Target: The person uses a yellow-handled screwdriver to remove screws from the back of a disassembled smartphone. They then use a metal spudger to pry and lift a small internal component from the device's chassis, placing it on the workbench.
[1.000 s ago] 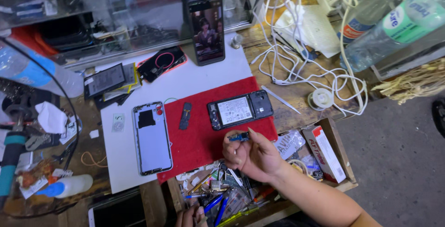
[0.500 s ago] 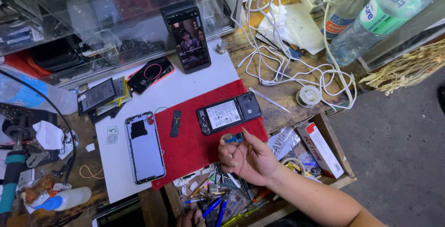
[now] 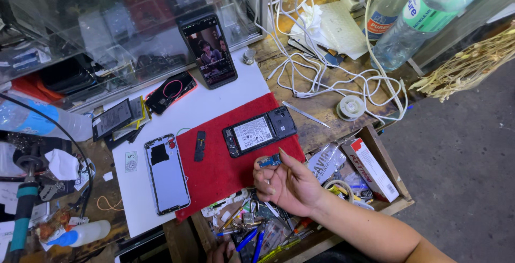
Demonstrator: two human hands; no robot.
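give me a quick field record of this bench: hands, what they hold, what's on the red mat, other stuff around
right hand: right hand raised over the red mat's front edge, pinching a small blue circuit part between its fingers
left hand: left hand only partly in view at the bottom edge, by the drawer of tools; grip unclear
red mat: red mat bears an opened phone and a small dark strip
white sheet: back cover lying flat
propped phone: upright phone leaning on the glass case, screen lit
right side: white cables, two water bottles

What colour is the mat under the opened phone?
Red. The mat under the opened phone shows best in the head view.
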